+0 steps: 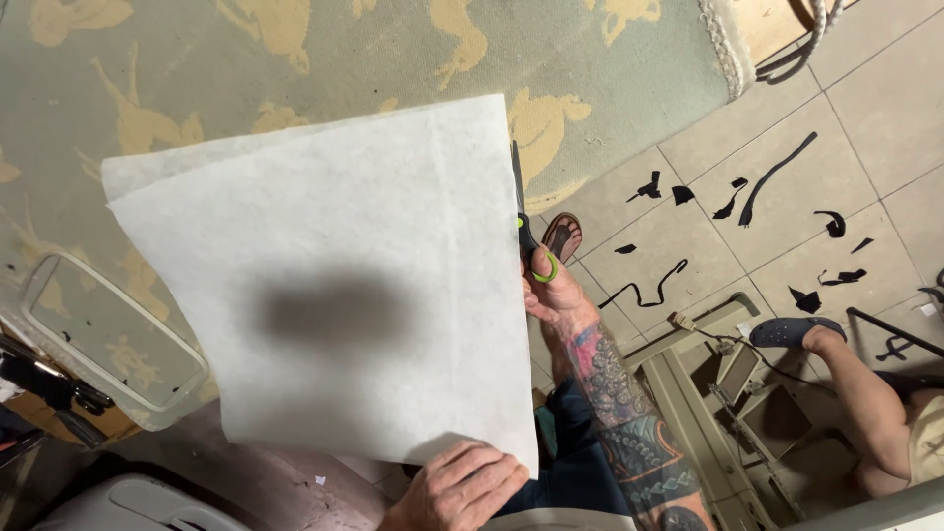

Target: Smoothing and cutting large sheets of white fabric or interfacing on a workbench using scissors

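Note:
A large white sheet of thin fabric or paper is held up in front of me, doubled over, with a dark shadow in its middle. My left hand pinches its lower right corner. My right hand grips scissors with green-and-black handles. The dark blades run up along the sheet's right edge.
A green rug with tan figures covers the floor behind. Black scraps lie scattered on the beige tiles. A second person's leg and blue shoe rest at the right by a sewing-machine table. A clear lid lies at the left.

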